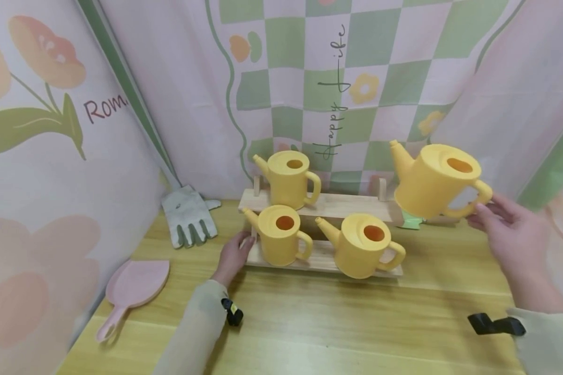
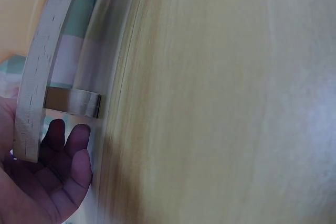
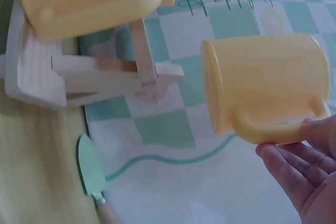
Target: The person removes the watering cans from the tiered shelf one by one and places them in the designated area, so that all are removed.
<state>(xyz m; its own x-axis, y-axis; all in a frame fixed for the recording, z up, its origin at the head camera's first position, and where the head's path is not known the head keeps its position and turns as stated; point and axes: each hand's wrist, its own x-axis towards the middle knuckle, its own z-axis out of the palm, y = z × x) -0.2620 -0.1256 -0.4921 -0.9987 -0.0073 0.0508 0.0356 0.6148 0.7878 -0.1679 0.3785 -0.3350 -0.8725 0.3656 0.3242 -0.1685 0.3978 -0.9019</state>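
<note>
High at the right of the head view, a yellow watering can [image 1: 422, 182] hangs in the air, spout to the left. My right hand [image 1: 521, 239] pinches its handle between thumb and fingers, as the right wrist view shows on the can [image 3: 262, 82]. A two-tier wooden shelf [image 1: 352, 205] stands on the table, with one yellow watering can [image 1: 288, 179] on the upper board's left. Below it are a left can [image 1: 279, 242] and a right can [image 1: 358, 252]. My left hand [image 1: 232, 255] grips the lower board's left end, fingers curled beneath the board [image 2: 32, 93].
A grey-white glove [image 1: 183, 211] lies on the wooden table [image 1: 309, 323] left of the shelf. Nearer me is a pink dustpan [image 1: 138, 281]. Behind the shelf's right end lies a green-bladed tool [image 3: 90, 166]. A checkered cloth [image 1: 286, 41] hangs at the back.
</note>
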